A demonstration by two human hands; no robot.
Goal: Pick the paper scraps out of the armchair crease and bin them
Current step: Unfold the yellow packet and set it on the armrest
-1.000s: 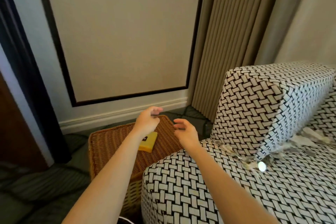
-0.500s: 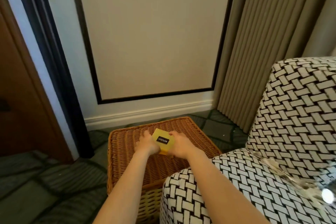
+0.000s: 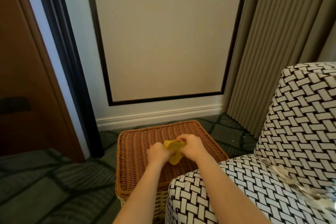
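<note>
Currently left hand [image 3: 157, 153], right hand [image 3: 191, 146] both grip yellow packet [image 3: 175, 158] above basket [image 3: 138, 151]. Scraps [image 3: 283, 172] lie in armchair [image 3: 300, 114] crease, well right of hands. Judged: picking not yet begun.

- Left hand [image 3: 157, 152], fingers curled, grips a yellow pack [image 3: 172, 145] from its 9 o'clock side.
- Right hand [image 3: 190, 146] grips it from 3 o'clock.
- Both bare forearms reach toward 12 o'clock.

Left hand [image 3: 157, 152] and right hand [image 3: 190, 146] gripping yellow object [image 3: 173, 149] over wicker basket [image 3: 138, 143], paper scraps [image 3: 281, 172] in armchair [image 3: 300, 123] crease
</note>
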